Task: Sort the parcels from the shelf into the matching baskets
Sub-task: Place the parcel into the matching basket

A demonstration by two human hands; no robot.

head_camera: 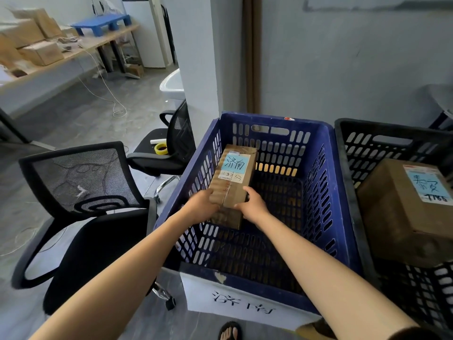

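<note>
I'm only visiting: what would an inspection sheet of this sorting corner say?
Surface: grey floor, baskets standing on it.
Job's things: parcel inside blue basket; second parcel in black basket.
Clutter: tape roll on far chair.
Grippers: left hand and right hand grip the parcel's near end.
Cables: white cable loose on the floor.
Surroundings: near chair, bench with boxes, wall.
</note>
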